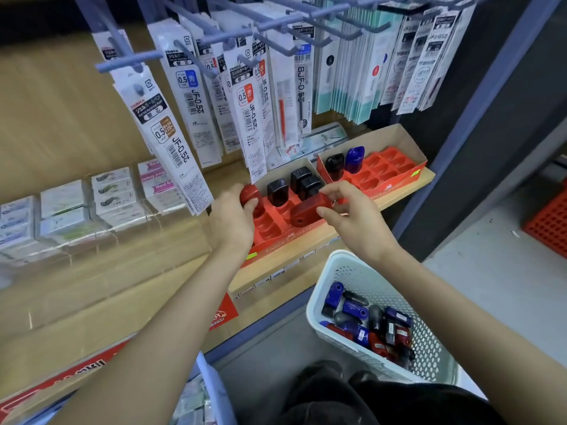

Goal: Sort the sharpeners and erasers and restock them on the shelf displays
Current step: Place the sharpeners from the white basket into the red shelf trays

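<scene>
Dark trousers (352, 400) over my knees fill the bottom edge, and both my bare forearms reach up from there toward the wooden shelf (306, 245).

Just right of my knees stands the white basket (346, 265) on the floor, with a heap of loose sharpeners (368, 323) in blue, red and dark grey lying in it.

My left hand (233, 216) has its fingers curled round a small red sharpener (250, 194), held at the back left corner of the near tray (270, 228), a red slotted display on the shelf. My right hand (352, 216) pinches a long red sharpener (310, 210) by its end between thumb and fingertips; it lies on its side, tilted, over the right part of the same tray. Whether it touches the tray I cannot tell.

Three black sharpeners (277, 191) stand upright in the back slots of the near tray, between my two hands. Beside it to the right sits the far tray (386, 170), where one black sharpener (334, 165) and one blue sharpener (354, 159) stand side by side at its left end.

Left of my hands, eraser boxes (113, 194) are stacked in rows on the shelf. Refill packs (184, 102) hang from hooks above. A red crate (549, 225) shows at the right edge.
</scene>
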The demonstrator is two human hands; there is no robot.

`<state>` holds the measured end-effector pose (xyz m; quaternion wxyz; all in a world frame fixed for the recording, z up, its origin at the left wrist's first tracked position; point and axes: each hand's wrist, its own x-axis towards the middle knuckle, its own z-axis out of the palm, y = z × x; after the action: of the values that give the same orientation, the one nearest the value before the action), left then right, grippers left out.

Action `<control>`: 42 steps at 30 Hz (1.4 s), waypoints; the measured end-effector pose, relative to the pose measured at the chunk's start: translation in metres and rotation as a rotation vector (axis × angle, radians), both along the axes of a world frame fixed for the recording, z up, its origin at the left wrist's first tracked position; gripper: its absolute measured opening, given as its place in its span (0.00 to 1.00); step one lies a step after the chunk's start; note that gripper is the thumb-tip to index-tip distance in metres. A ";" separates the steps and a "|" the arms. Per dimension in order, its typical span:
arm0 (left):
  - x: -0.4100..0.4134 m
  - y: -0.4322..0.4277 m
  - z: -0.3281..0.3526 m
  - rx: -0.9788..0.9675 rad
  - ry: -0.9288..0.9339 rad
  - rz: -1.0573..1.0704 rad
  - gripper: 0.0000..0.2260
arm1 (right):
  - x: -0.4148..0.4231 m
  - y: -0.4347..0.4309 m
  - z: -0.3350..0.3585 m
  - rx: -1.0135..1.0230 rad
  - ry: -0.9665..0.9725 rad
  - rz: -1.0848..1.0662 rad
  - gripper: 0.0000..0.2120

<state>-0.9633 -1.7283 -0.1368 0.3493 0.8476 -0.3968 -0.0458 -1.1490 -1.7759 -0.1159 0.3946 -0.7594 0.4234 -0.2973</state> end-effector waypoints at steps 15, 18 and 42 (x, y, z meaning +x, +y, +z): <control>-0.034 0.044 -0.001 0.275 -0.023 -0.162 0.30 | 0.070 -0.011 0.001 -0.371 0.257 0.280 0.11; -0.042 0.058 -0.012 0.303 -0.104 -0.223 0.22 | 0.078 -0.009 -0.003 -0.440 0.348 0.346 0.11; -0.060 0.069 -0.043 0.255 -0.083 -0.202 0.30 | 0.073 -0.025 -0.017 -0.508 0.466 0.525 0.19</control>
<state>-1.0232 -1.6589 -0.1799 0.2159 0.8419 -0.4853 -0.0956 -1.0759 -1.8008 -0.1324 0.1513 -0.9611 0.2071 -0.1022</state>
